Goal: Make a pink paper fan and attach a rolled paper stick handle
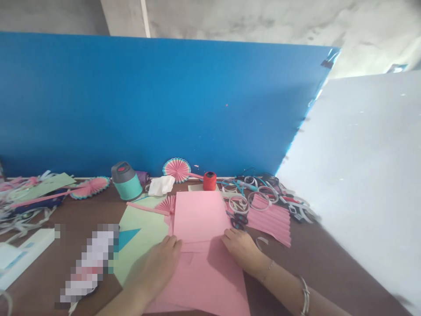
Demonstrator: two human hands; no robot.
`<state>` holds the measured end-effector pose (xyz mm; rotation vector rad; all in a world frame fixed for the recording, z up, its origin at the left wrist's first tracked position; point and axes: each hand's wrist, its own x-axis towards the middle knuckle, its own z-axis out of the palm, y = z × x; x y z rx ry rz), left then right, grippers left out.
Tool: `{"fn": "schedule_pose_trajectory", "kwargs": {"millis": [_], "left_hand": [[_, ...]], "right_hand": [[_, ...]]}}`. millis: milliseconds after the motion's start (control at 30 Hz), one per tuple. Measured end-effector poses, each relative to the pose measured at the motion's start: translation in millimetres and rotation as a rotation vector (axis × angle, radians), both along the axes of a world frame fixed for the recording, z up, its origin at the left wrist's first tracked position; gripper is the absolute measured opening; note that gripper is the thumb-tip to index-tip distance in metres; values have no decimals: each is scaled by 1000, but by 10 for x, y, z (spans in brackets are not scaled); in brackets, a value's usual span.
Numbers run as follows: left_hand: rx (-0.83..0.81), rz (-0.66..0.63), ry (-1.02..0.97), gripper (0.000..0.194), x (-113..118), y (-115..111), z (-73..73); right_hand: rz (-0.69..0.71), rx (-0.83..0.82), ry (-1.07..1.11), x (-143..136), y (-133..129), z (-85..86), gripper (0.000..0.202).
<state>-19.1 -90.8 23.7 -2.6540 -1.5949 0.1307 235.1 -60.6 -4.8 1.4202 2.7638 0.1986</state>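
Note:
A pink paper sheet (199,217) lies in front of me, with narrow crease lines or a folded strip across its near end. My left hand (162,261) grips its left edge, fingers curled at the crease. On the opposite edge, my right hand (242,249) pinches the same sheet, thumb side hidden. More pink paper (207,285) is spread beneath, nearer to me. Under it on the left is light green paper (141,239) with a blue paper triangle (128,238). Black-handled scissors (238,220) rest just beyond my right hand.
Pleated pink paper (271,221) lies to the right, near tangled cables (263,193). At the back stand a red thread spool (209,181), a round paper fan (176,170) and a teal container (127,182). A blue partition (158,105) closes the far side; a white panel (365,175) the right.

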Motion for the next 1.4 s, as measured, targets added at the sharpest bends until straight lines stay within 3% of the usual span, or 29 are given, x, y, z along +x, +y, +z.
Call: {"fn": "schedule_pose_trajectory", "kwargs": {"millis": [133, 400, 667, 900, 1033, 1233, 1400], "left_hand": [[-22, -4, 1, 33, 70, 108, 68], [15, -96, -89, 31, 28, 182, -160], [-5, -82, 66, 37, 115, 139, 29], [-175, 122, -337, 30, 39, 265, -24], [-208, 153, -426, 26, 56, 435, -73], [-252, 193, -362, 26, 136, 441, 83], [-191, 108, -194, 30, 217, 315, 200]], "right_hand": [[83, 40, -25, 8, 92, -12, 15], [73, 49, 55, 55, 94, -74, 10], [14, -31, 95, 54, 74, -52, 11], [-34, -70, 348, 107, 113, -65, 18], [-61, -152, 461, 94, 228, -52, 21], [-148, -211, 531, 73, 310, -26, 15], [-144, -63, 302, 21, 241, 45, 15]]}}
